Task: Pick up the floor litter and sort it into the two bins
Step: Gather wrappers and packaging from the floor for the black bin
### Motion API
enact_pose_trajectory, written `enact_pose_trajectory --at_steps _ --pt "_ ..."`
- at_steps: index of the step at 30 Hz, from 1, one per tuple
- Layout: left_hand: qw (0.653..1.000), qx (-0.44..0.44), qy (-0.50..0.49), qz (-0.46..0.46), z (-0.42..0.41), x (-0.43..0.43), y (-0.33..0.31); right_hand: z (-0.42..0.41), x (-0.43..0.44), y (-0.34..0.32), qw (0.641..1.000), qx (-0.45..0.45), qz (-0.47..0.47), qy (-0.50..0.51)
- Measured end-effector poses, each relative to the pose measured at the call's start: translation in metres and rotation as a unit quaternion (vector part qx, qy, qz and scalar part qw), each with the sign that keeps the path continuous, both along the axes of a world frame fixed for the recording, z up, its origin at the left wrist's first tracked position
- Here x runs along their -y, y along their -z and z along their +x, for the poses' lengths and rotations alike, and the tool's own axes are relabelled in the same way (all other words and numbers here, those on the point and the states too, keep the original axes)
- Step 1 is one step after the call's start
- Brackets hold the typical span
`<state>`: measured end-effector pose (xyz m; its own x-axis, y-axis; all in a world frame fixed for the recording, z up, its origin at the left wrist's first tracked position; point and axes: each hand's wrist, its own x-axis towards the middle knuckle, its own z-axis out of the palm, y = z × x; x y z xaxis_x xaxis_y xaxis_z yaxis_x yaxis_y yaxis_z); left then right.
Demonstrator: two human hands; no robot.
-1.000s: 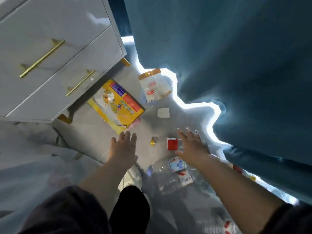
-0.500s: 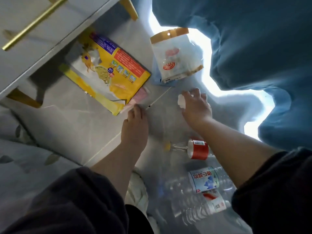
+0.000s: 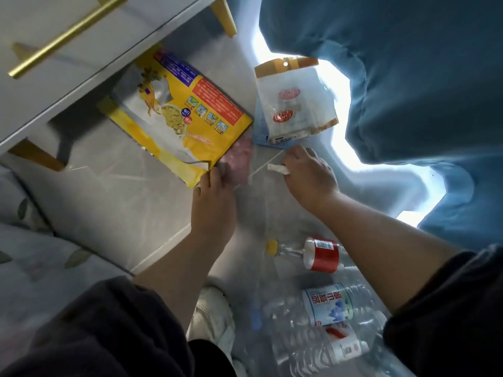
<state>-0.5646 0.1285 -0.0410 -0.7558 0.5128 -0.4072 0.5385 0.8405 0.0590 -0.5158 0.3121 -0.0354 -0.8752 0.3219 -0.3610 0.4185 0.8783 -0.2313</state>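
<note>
Our left hand [image 3: 215,198] pinches the near corner of the yellow food pouch [image 3: 179,115] on the floor [image 3: 109,202], while our right hand [image 3: 310,180] curls around a white paper scrap [image 3: 277,168].

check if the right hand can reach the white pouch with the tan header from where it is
Probably yes: the right hand is close to the white pouch's near edge, with only a strip of bare floor between them. It pinches a white scrap, though, so gripping the pouch too could be awkward.
</note>
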Motion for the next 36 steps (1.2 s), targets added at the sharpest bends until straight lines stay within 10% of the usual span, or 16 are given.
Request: enact_pose_trajectory --at_steps 36 --pt "0.985 0.165 -0.010 0.040 0.037 0.029 -0.019 0.052 0.007 -0.003 0.994 0.108 0.008 -0.014"
